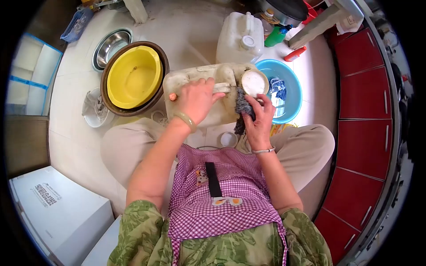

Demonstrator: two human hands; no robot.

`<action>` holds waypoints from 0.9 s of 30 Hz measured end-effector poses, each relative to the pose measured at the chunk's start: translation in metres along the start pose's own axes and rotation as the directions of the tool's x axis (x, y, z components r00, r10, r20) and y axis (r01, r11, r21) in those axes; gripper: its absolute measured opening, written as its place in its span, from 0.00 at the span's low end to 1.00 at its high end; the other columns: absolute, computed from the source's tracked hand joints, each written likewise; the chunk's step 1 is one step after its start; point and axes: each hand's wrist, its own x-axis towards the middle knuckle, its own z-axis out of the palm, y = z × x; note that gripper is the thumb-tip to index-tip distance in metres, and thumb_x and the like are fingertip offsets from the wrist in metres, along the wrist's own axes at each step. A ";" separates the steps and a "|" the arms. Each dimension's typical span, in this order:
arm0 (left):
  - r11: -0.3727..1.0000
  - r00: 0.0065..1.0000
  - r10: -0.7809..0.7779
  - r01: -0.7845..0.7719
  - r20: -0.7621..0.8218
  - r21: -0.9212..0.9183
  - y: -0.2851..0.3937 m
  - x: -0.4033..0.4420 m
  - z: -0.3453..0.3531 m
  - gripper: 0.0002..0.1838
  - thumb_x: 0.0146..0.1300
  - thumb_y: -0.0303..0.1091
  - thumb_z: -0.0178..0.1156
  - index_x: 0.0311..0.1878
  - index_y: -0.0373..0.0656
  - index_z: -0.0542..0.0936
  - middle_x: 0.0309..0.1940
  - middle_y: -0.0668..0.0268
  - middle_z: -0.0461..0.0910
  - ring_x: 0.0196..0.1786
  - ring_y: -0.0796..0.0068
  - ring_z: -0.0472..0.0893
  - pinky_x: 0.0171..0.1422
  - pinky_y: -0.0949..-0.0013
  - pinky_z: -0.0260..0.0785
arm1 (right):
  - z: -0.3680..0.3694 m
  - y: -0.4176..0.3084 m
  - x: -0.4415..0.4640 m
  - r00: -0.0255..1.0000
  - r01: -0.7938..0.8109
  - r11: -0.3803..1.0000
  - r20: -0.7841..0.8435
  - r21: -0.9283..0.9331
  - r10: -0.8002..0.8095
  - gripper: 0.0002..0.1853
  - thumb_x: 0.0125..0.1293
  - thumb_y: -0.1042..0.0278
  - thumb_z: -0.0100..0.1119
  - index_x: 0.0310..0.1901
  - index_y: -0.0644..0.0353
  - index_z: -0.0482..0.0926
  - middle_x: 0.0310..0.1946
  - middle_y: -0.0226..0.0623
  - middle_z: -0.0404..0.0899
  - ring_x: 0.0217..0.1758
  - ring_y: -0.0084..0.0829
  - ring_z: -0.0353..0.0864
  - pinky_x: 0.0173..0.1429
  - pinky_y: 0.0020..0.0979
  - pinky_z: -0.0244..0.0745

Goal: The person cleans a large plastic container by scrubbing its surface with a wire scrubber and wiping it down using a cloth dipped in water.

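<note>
A large off-white plastic jug (202, 76), stained, lies between my knees with its round white cap (254, 83) at the right. My left hand (196, 101) is curled over the jug's handle (222, 88), its thumb sticking out to the right; the fingertips are hidden beneath the hand. My right hand (259, 116) grips a dark grey, fuzzy scrubbing cloth (243, 105) and presses it against the jug just beside the cap. A ragged end of the cloth hangs down toward me. An orange-pink plug (173, 96) shows at the jug's left end.
Left stand a yellow basin (133, 77) inside a brown basin (106, 91) and a steel bowl (114, 46). A blue basin (293, 102) holding water and dark cloth sits right. Beyond are another jug (237, 37) and a green bottle (276, 36). Red cabinets (361, 95) line the right.
</note>
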 end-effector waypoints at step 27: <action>0.998 0.997 -0.007 0.002 -0.074 -0.070 -0.018 0.000 0.025 0.23 0.64 0.57 0.63 0.34 0.44 0.79 0.27 0.60 0.84 0.32 0.59 0.86 0.35 0.57 0.77 | 0.061 -0.002 0.104 0.966 0.240 0.943 -0.037 -0.230 -0.255 0.12 0.52 0.71 0.68 0.39 0.57 0.81 0.39 0.39 0.78 0.52 0.47 0.72 0.60 0.47 0.63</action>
